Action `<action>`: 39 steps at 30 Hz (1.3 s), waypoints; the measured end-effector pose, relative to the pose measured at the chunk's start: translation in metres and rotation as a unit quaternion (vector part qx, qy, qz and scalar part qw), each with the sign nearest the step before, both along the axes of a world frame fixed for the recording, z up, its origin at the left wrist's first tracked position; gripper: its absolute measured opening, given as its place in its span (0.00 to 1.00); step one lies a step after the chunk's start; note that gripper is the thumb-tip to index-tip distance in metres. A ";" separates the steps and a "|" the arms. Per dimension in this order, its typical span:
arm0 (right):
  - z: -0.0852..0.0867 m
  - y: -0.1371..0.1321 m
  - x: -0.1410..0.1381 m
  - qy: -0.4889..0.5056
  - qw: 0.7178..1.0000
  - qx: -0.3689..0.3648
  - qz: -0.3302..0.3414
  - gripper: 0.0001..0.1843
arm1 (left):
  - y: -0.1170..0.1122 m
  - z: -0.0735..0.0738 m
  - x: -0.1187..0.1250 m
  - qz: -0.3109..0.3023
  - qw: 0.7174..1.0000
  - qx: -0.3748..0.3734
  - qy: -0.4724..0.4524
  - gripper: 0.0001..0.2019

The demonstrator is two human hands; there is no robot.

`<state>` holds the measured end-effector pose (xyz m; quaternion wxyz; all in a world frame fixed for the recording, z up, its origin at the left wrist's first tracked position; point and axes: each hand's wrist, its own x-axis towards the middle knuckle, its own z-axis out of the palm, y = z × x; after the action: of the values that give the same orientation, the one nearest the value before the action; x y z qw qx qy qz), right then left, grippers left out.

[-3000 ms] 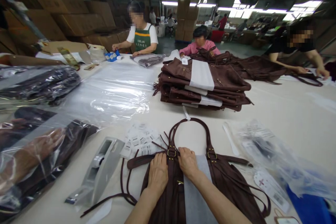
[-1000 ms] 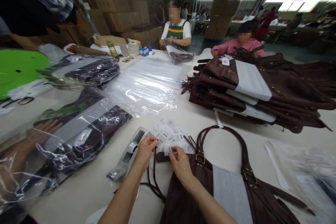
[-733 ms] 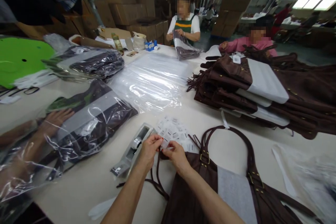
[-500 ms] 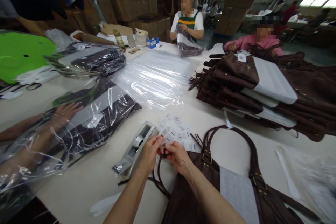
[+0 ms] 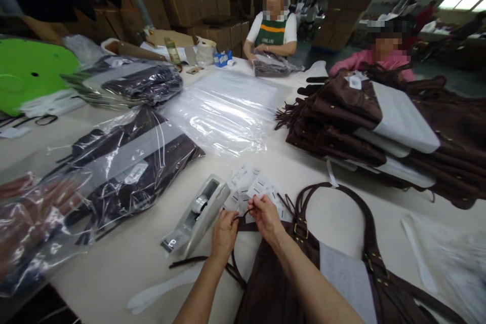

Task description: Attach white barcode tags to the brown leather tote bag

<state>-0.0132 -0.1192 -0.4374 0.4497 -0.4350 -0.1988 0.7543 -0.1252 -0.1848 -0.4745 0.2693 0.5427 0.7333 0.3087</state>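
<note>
A dark brown handbag (image 5: 271,283) lies in front of me, its looped handle (image 5: 362,207) resting on the table and a pale paper wrap (image 5: 343,268) round its middle. My left hand (image 5: 225,235) is closed, pinching a brown strap (image 5: 247,225) at the bag's left end. Just right of it, my right hand (image 5: 267,216) pinches a thin brown cord with thumb and forefinger. Fingers hide part of both. Beyond the hands are loose white barcode labels (image 5: 256,186). A grey tape dispenser (image 5: 207,212) stands left of my left hand.
Brown bags (image 5: 334,106) are stacked on the right. On the left, a co-worker's hands (image 5: 64,197) are at a bag in clear plastic (image 5: 152,172). Flat plastic sleeves (image 5: 224,106) cover the table's middle. Two people (image 5: 275,30) are across the table.
My hands have moved apart, with the strap and thin cord now showing between them. The co-worker's hand has drawn back left over the plastic. The person opposite has lowered a wrapped bag flat.
</note>
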 end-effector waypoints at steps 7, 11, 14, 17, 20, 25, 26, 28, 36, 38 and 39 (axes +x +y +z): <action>0.013 0.024 0.022 -0.057 0.997 0.047 -0.037 0.15 | -0.001 -0.001 0.007 0.018 0.999 -0.020 0.036 0.10; 0.019 0.022 0.025 -0.055 0.995 0.068 -0.056 0.14 | -0.001 -0.003 0.007 0.028 0.998 -0.022 0.047 0.09; 0.023 0.016 0.022 -0.038 0.993 0.081 -0.074 0.13 | -0.001 -0.002 0.006 0.026 0.998 -0.020 0.050 0.08; 0.032 0.017 0.023 -0.021 0.991 0.092 -0.093 0.13 | -0.003 -0.002 0.005 0.024 0.998 -0.018 0.046 0.09; 0.047 0.028 0.033 -0.005 0.987 0.111 -0.118 0.14 | -0.005 -0.003 0.006 0.025 0.999 -0.016 0.036 0.09; 0.080 0.037 0.057 0.000 0.989 0.126 -0.083 0.13 | -0.005 -0.007 0.003 0.034 0.999 -0.004 0.011 0.08; 0.086 0.033 0.063 0.012 0.989 0.120 -0.081 0.12 | -0.004 -0.006 0.001 0.032 0.999 -0.001 0.004 0.08; 0.093 0.021 0.076 0.054 0.989 0.103 -0.090 0.11 | -0.005 0.003 -0.003 0.038 0.999 0.001 -0.012 0.12; 0.084 -0.050 0.123 0.163 0.977 0.026 -0.137 0.06 | -0.028 0.101 0.051 0.027 0.981 0.166 -0.094 0.17; 0.080 -0.067 0.132 0.160 0.977 0.007 -0.143 0.07 | -0.035 0.113 0.080 -0.057 0.982 0.092 -0.154 0.18; 0.078 -0.074 0.137 0.157 0.977 -0.004 -0.146 0.07 | -0.039 0.114 0.094 -0.102 0.978 0.032 -0.182 0.20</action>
<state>0.1233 -0.1936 -0.3593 0.5793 -0.3369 -0.0570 0.7400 -0.0311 -0.2241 -0.3607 0.4104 0.5578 0.6026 0.3966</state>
